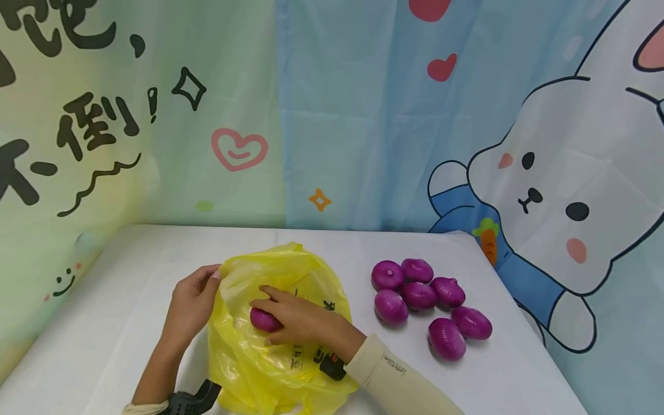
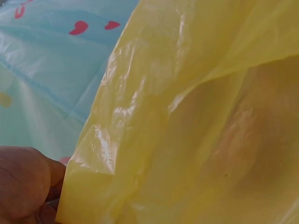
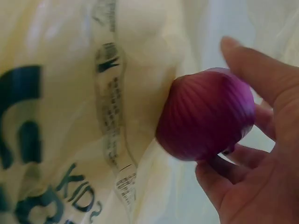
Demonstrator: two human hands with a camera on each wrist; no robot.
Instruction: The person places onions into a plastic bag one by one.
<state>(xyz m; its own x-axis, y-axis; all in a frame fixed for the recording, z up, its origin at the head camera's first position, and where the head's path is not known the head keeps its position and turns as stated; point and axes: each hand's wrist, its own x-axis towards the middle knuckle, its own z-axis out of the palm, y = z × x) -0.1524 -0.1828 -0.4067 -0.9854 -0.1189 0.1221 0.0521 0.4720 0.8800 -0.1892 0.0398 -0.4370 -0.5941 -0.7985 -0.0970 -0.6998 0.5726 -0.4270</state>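
A yellow plastic bag (image 1: 244,369) stands crumpled on the table. At its upper left edge, my left hand (image 1: 193,300) pinches the plastic between thumb and fingers. In the left wrist view, part of that hand (image 2: 25,184) shows beside the bag's edge (image 2: 140,116). My right hand (image 1: 298,317) is over the bag with its fingers spread around a red onion (image 1: 264,320). The right wrist view has this purple onion (image 3: 205,114) between the thumb and the fingers, against the bag's printed plastic (image 3: 70,116). The thumb tip sticks out past the onion.
Several more red onions (image 1: 418,296) lie in a loose group on the white table (image 1: 519,369), right of the bag. Behind the table hangs a printed cloth (image 1: 337,115) with a cartoon rabbit. Black devices sit on both wrists.
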